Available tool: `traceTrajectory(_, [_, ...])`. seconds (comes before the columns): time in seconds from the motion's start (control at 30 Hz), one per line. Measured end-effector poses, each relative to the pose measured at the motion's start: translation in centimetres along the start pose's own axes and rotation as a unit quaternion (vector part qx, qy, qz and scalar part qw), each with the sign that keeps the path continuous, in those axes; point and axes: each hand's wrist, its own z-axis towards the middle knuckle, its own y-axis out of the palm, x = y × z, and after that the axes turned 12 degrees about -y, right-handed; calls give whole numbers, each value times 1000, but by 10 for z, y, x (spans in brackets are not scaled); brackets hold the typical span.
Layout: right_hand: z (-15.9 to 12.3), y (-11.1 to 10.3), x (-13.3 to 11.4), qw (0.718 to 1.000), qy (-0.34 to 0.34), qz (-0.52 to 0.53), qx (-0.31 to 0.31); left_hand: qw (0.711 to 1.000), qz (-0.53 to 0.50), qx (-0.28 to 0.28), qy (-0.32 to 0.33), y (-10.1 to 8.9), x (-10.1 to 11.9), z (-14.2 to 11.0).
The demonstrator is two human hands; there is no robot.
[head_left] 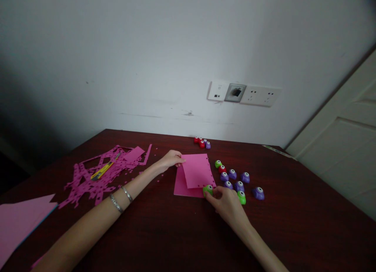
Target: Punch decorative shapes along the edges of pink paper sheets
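Note:
My left hand (172, 159) pinches the upper left corner of a pink paper sheet (197, 170), which is lifted a little off the pink paper (180, 187) lying under it. Small punched holes run along the sheet's right and lower edges. At its lower right corner, my right hand (226, 203) has its fingers closed around a green craft punch (208, 190) with a white, eye-like button. Whether the sheet's edge sits inside the punch's slot I cannot tell. Just right of that hand stand several more punches, among them a purple one (258, 193) and a red one (222, 169).
Pink paper scraps (85, 174) lie at the left with a yellow utility knife (102, 172) on them. Pink sheets (23, 221) are at the near left edge. Small red and purple punches (202, 144) stand by the wall. A ruler-like strip (279, 151) lies at the far right.

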Motion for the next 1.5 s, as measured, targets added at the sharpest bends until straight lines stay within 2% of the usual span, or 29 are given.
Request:
traceTrajectory(0.37, [1,-3,-3,1000,5,-8,-15,1000,-7,-5,6,2,0,0])
traceTrajectory(0.67, [1,2,-4,996,-27,-86,23,999,-23,-30,3,7,-10,7])
traceTrajectory(1.0, [0,6,-9,993,-46,-99,33,999,-26,-20,-1,18,-4,-1])
traceTrajectory(1.5, [0,16,-24,981,-91,-171,27,1000,-26,-10,6,24,-13,9])
